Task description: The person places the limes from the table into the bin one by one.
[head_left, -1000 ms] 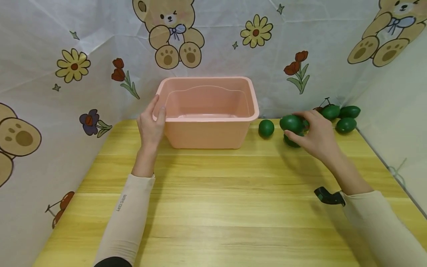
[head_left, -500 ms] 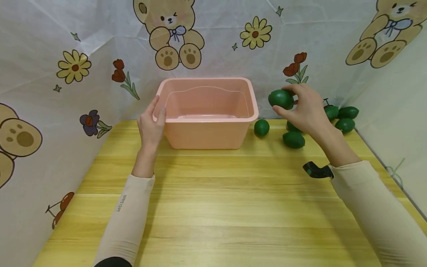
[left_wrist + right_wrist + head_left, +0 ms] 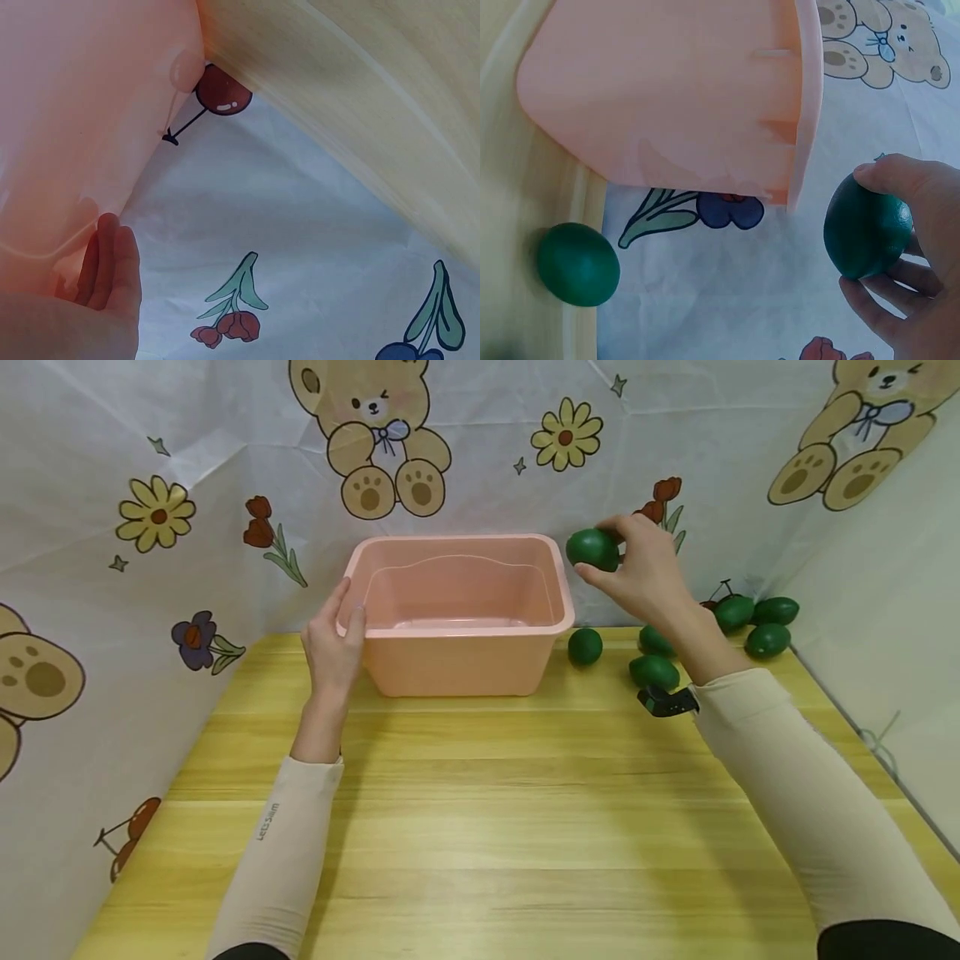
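A pink plastic tub (image 3: 457, 664) stands at the back of the table. My left hand (image 3: 330, 647) holds its left front corner, thumb over the rim and fingers along the outer wall; the left wrist view shows those fingers (image 3: 109, 259) against the pink side. Between the thumb and fingers of my right hand (image 3: 641, 564) is a dark green lime (image 3: 592, 550), raised beside the tub's right rim. In the right wrist view the held lime (image 3: 868, 227) is clear of the tub wall. Below, one lime (image 3: 585, 647) rests on the table just right of the tub.
Two limes (image 3: 655, 672) lie near my right wrist, one partly behind the arm. Several more limes (image 3: 768, 641) are grouped in the back right corner. A cloth printed with bears and flowers (image 3: 495, 502) hangs behind the wooden table (image 3: 480, 793); a pale wall borders the right side.
My right hand has lifted the lime from the group on the right and carried it up and left to the tub's right rim. The left hand has kept its hold on the tub.
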`<state>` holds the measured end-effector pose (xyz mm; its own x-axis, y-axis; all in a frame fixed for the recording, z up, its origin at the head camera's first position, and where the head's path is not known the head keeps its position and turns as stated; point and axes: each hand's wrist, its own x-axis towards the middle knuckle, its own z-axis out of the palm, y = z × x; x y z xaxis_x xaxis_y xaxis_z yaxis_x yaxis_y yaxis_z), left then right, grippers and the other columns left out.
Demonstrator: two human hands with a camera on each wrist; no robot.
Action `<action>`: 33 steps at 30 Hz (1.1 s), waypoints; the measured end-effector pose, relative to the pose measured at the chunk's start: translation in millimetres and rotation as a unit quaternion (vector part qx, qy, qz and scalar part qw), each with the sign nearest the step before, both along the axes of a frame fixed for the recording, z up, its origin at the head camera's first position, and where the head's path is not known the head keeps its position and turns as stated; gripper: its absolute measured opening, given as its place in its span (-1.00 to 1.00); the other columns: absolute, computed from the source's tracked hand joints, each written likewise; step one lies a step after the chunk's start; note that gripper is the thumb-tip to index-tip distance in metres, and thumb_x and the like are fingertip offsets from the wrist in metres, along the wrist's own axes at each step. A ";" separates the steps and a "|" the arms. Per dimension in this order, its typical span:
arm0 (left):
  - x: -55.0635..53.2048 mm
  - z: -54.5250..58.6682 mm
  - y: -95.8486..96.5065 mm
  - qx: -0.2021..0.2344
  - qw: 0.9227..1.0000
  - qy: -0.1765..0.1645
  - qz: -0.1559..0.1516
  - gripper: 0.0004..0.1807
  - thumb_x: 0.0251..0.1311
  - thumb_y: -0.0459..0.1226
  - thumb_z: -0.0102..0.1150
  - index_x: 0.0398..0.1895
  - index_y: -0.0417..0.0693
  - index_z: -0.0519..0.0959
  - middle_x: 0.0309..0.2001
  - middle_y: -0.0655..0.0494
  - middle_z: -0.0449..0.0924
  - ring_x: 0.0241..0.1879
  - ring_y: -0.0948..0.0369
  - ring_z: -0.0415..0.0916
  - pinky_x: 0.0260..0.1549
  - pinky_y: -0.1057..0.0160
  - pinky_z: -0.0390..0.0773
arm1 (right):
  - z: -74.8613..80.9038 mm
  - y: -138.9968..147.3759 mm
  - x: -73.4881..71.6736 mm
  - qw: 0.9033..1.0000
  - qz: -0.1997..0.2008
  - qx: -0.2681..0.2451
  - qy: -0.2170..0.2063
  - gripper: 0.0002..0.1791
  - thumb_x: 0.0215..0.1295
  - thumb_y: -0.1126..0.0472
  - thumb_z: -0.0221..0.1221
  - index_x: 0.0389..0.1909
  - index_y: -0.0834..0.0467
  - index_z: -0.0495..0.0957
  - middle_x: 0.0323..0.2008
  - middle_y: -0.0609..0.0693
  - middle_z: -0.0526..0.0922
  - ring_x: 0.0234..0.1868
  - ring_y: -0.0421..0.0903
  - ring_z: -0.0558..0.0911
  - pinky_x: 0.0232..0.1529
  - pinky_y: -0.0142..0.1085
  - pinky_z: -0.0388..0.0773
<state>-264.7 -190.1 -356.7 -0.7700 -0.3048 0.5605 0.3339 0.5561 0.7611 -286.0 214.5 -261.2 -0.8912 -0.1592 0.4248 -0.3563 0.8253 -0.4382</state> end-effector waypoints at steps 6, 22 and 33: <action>0.3 -1.0 -2.1 0.005 1.000 0.009 0.001 -0.47 0.39 -0.10 0.09 0.38 0.00 0.61 0.21 -0.12 0.71 -0.69 0.36 0.05 -0.56 0.30 0.17 | 0.9 -20.1 -10.4 1.000 0.000 -0.024 -0.007 -0.31 0.36 0.00 0.36 0.39 0.25 0.46 0.28 0.24 0.56 0.27 0.15 0.49 0.25 0.07 0.53; -3.9 -1.4 0.6 -0.007 1.000 0.021 -0.011 -0.44 0.36 -0.08 0.10 0.37 -0.07 0.61 -0.18 -0.29 0.75 -0.74 0.40 -0.01 -0.68 0.36 0.05 | -15.0 -53.2 -43.7 0.999 0.031 -0.035 -0.017 -0.36 0.39 0.09 0.37 0.39 0.25 0.44 0.32 0.24 0.52 0.33 0.18 0.45 0.34 0.08 0.45; -3.2 -2.9 -2.3 -0.002 1.000 0.021 -0.006 -0.46 0.36 -0.12 0.12 0.37 -0.05 0.62 0.11 -0.19 0.75 -0.75 0.41 -0.02 -0.68 0.35 0.08 | -26.0 -65.8 -53.1 0.998 0.043 -0.013 -0.036 -0.35 0.36 0.15 0.39 0.38 0.27 0.44 0.34 0.26 0.49 0.35 0.24 0.45 0.36 0.09 0.47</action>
